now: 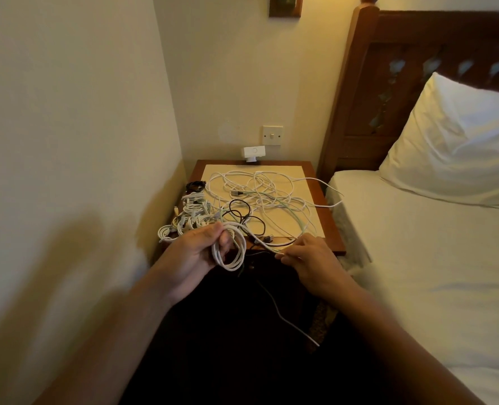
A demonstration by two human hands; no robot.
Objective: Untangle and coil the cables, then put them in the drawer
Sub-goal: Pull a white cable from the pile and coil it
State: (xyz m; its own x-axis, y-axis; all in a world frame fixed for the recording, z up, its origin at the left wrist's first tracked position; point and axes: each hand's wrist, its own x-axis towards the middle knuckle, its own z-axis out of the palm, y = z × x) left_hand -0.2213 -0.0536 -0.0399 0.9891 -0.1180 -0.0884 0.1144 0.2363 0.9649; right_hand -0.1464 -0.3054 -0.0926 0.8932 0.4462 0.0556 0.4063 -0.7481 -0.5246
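My left hand [197, 249] grips a partly wound coil of white cable [233, 252] in front of the bedside table [334, 229]. My right hand [311, 258] pinches the same cable's free length near the table's front edge. A loose tangle of white cables [265, 191] spreads over the table top, with a thin black cable [239, 213] looped through its near side. Several wound white cables [189, 217] lie bunched on the table's left edge, with a black coil [195, 187] behind them. The drawer is hidden in the dark below the table top.
A small white device [254, 152] stands at the back of the table under a wall switch [272, 135]. A wall runs close on the left. A bed with a white sheet [417, 258] and pillow [458, 141] borders the table's right side. One cable end [297, 328] hangs down near my lap.
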